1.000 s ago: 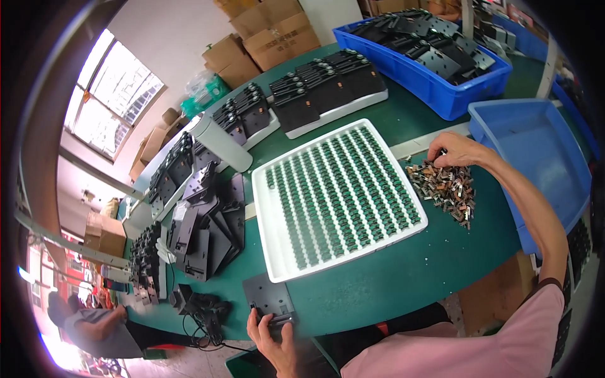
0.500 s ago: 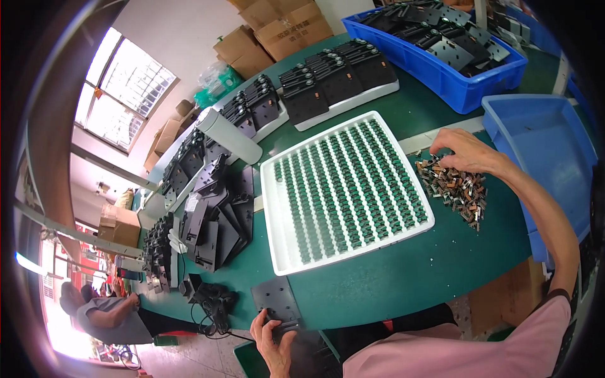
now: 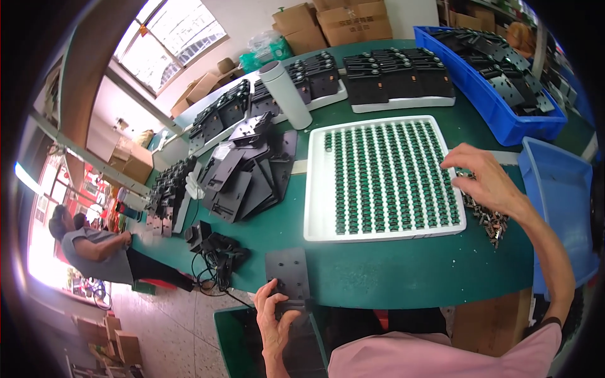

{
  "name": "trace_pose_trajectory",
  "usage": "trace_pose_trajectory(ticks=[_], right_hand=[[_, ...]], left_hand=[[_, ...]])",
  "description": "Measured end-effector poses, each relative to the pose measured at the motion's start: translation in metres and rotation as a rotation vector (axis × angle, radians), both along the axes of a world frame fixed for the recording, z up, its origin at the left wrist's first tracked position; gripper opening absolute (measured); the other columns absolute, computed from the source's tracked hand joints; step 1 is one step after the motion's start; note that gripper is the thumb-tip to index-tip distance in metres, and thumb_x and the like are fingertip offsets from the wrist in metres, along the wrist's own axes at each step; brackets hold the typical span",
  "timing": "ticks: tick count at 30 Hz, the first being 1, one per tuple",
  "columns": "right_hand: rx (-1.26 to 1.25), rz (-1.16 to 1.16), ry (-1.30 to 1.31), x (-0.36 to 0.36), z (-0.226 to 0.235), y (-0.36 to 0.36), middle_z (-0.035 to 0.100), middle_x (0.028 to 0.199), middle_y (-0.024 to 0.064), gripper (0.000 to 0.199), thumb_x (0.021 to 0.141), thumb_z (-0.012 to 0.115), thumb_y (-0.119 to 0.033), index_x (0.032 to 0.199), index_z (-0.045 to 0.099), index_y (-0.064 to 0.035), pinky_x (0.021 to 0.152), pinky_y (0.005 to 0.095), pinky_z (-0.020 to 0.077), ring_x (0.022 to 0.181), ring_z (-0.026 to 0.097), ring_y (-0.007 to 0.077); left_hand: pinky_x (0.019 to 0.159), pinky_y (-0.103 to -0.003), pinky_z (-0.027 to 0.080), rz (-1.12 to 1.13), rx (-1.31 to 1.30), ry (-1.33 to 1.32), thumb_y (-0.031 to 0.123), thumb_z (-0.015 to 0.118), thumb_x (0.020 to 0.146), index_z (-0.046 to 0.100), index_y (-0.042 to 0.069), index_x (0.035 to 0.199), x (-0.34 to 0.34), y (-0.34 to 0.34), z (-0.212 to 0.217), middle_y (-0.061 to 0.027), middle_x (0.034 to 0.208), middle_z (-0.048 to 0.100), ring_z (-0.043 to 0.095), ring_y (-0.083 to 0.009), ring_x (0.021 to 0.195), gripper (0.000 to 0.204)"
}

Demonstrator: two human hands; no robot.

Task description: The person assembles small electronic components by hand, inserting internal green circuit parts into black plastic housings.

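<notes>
compared with half a second ago, the right hand [image 3: 484,179] has been lifted off the pile of small metal parts [image 3: 488,217] and is now spread, fingers wide, over the right edge of the white tray [image 3: 318,189] of green components. the flat black plate [image 3: 288,274] is still pinched by the left hand [image 3: 274,318] at the near edge of the green tabletop [image 3: 403,271], where bare room lies beside it.
</notes>
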State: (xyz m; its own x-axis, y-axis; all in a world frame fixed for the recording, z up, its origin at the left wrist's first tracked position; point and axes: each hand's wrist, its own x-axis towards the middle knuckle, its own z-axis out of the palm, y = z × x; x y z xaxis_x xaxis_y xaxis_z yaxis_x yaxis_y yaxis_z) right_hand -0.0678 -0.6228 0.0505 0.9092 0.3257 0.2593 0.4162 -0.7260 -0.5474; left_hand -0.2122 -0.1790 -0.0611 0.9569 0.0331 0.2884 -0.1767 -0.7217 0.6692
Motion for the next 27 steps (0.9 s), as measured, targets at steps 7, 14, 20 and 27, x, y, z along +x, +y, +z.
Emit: trace_pose_trajectory(ticks=[7, 14, 20, 27], right_hand=[[0.376, 0.256, 0.542, -0.021, 0.003, 0.091, 0.064, 0.112, 0.0160, 0.045, 0.085, 0.068, -0.013, 0.126, 0.057, 0.0006, 0.090, 0.0346, 0.0507, 0.105, 0.062, 0.0233], [0.872, 0.359, 1.124, -0.027, 0.013, 0.140, 0.058, 0.122, 0.0181, 0.071, 0.092, 0.066, -0.037, 0.143, 0.036, 0.0019, 0.084, 0.0345, 0.0554, 0.114, 0.057, 0.0234], [0.826, 0.183, 1.109, -0.030, -0.002, 0.122, 0.065, 0.106, 0.0099, 0.037, 0.090, 0.065, -0.016, 0.120, 0.058, 0.0047, 0.078, 0.0298, 0.0571, 0.094, 0.065, 0.0145], [1.276, -0.211, 0.739, -0.049, -0.010, 0.122, 0.063, 0.112, 0.0091, 0.030, 0.092, 0.062, -0.012, 0.119, 0.057, -0.0005, 0.091, 0.0397, 0.0537, 0.101, 0.063, 0.0171]], left_hand=[[0.103, -0.045, 0.039, -0.135, -0.232, -0.077, 0.022, 0.083, 0.062, 0.060, 0.004, 0.098, 0.013, -0.016, 0.019, -0.0142, 0.136, 0.053, 0.044, -0.0355, 0.128, 0.047], [0.103, -0.047, 0.037, -0.527, -0.090, -0.130, 0.031, 0.081, 0.068, 0.059, 0.005, 0.099, 0.035, -0.051, 0.062, -0.0140, 0.141, 0.048, 0.040, -0.0389, 0.128, 0.046], [0.105, -0.048, 0.035, -0.748, -0.053, -0.117, 0.030, 0.079, 0.072, 0.059, 0.006, 0.102, 0.065, -0.063, 0.070, -0.0152, 0.143, 0.043, 0.038, -0.0396, 0.129, 0.044], [0.104, -0.046, 0.042, -0.331, -0.733, 0.127, 0.033, 0.080, 0.079, 0.040, 0.007, 0.145, 0.078, -0.084, 0.065, -0.0142, 0.144, 0.042, 0.047, -0.0280, 0.128, 0.082]])
